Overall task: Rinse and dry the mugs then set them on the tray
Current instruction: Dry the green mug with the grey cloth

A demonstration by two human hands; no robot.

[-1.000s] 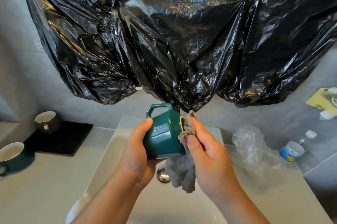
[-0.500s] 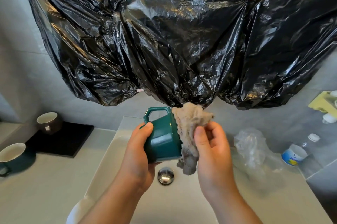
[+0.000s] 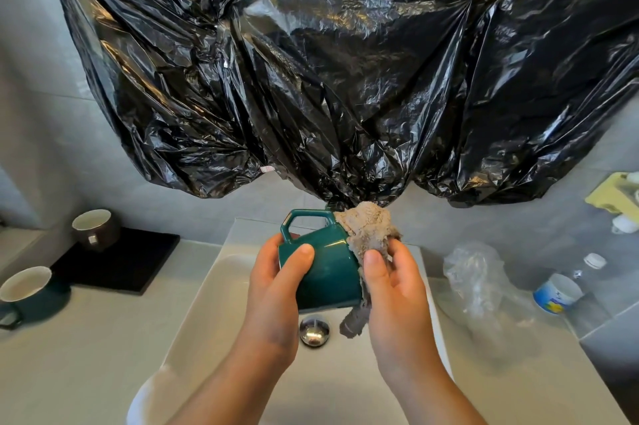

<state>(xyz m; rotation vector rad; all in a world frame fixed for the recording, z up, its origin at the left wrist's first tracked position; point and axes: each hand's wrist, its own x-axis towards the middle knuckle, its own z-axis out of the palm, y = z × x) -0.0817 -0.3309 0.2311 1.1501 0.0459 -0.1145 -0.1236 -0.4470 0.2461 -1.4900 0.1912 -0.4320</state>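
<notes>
Sideways, green mug point(image 3: 328, 272) lies within grip of left hand point(image 3: 273, 289); right hand point(image 3: 394, 296) pinches cloth point(image 3: 370, 230).

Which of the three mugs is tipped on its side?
The dark green mug gripped by the left hand over the sink, handle upward. The brown mug and the other green mug stand upright.

- A home washroom, by its fittings.
- A white basin point(image 3: 214, 286) with a metal drain plug point(image 3: 314, 331) sits directly below the gripped mug point(image 3: 325, 272).
- A pale counter point(image 3: 86, 355) runs out left and right of the grip.
- Grey wall tiles point(image 3: 34, 113) rise behind it, with black plastic sheet point(image 3: 345, 78) spread above.
- A bottle point(image 3: 556, 293) and clear bag point(image 3: 477, 272) lie right of it.
</notes>
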